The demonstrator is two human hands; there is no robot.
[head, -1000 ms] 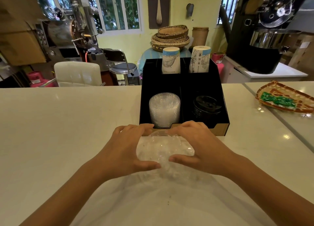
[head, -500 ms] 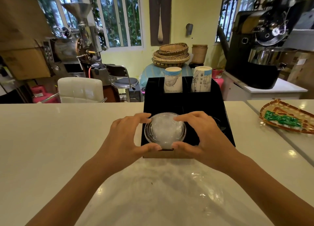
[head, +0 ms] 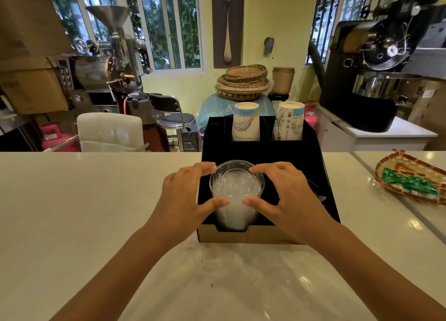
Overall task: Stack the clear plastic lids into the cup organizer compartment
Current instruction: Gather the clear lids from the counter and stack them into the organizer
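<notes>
Nearest, a crinkled clear plastic sheet (head: 241,284) lies flat on the pale counter (head: 84,200). Just beyond it, both hands close around the stack of clear lids (head: 235,195): the left hand (head: 185,197) cups the left side, thumb near and fingers curled over the far rim, and the right hand (head: 287,197) mirrors it on the right, so the stack is pinched between them. It stands in the near left compartment of the black organizer (head: 323,175), its long axis roughly upright and leaning slightly away, the top lid's open rim facing up toward the camera. These lids look thin, light and slick, easy to dent or fan apart, so I'd judge the rim edges on opposite sides the sensible place to hold, with gentle pressure. In the near right compartment something dark shows, mostly hidden behind the right hand. Farther back, two paper cups (head: 246,122) stand upside down in the far compartments. Off right, a woven tray (head: 410,178) rests on the counter.
</notes>
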